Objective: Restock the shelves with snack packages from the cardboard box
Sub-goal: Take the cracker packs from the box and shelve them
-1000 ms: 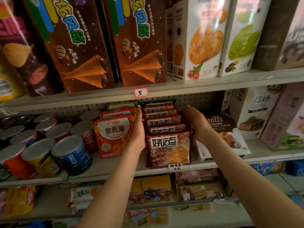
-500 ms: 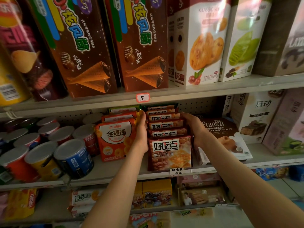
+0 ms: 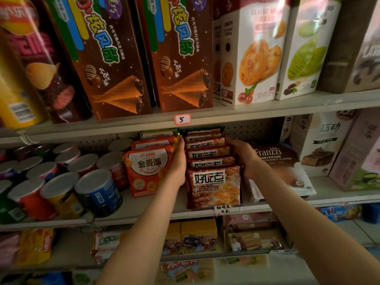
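Fingers [image 3: 181,143] of left hand [image 3: 178,166] straight, pressed together, flat against left side of red packs [image 3: 216,186]. Right hand [image 3: 245,159] fingers curled round row's right edge. Price tag [image 3: 222,209] under front pack. Packs upright in file on middle shelf [image 3: 144,215], between orange packs [image 3: 148,171] and Franzzi box [image 3: 275,161]. Cans [image 3: 96,190] farther left. Cone boxes [image 3: 181,58] on the shelf above.

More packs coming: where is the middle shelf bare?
Bare grey shelf strip in front of the orange ring-snack packs, between the blue can and dark red cracker packs. Crowded: foil-lidded cans left, white-and-brown Franzzi box right.
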`<action>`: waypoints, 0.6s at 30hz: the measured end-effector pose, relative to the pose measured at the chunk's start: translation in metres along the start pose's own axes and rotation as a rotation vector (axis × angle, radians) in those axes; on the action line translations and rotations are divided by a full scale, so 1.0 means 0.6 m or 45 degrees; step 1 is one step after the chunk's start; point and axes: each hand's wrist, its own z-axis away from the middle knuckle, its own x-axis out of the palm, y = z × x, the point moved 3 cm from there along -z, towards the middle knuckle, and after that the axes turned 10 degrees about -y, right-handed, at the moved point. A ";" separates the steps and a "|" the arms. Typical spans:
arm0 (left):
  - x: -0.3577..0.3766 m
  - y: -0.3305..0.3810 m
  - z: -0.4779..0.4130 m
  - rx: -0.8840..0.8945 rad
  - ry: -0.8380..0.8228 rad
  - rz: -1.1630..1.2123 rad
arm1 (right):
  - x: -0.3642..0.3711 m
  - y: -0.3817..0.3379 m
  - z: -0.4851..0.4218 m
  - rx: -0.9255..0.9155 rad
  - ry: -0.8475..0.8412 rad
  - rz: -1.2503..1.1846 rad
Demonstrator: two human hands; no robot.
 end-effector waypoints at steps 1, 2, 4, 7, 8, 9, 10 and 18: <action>0.000 0.001 0.003 -0.016 0.024 -0.022 | -0.001 0.001 0.002 -0.005 0.002 -0.022; -0.001 0.002 0.008 -0.030 0.040 -0.045 | -0.002 0.003 0.005 -0.012 0.008 -0.048; -0.002 0.003 0.015 -0.026 0.055 -0.081 | -0.005 0.010 0.012 -0.038 0.034 -0.105; -0.008 -0.005 0.031 -0.015 0.037 -0.095 | -0.007 0.027 0.028 -0.075 0.054 -0.194; -0.012 -0.012 0.037 -0.007 0.036 -0.087 | -0.008 0.035 0.032 -0.075 0.058 -0.215; -0.016 -0.021 0.042 0.003 0.035 -0.074 | -0.010 0.045 0.035 -0.077 0.069 -0.231; -0.020 -0.031 0.047 0.008 0.030 -0.057 | -0.009 0.055 0.038 -0.076 0.072 -0.245; 0.002 -0.076 0.071 -0.044 -0.028 0.067 | 0.009 0.102 0.046 -0.153 0.136 -0.319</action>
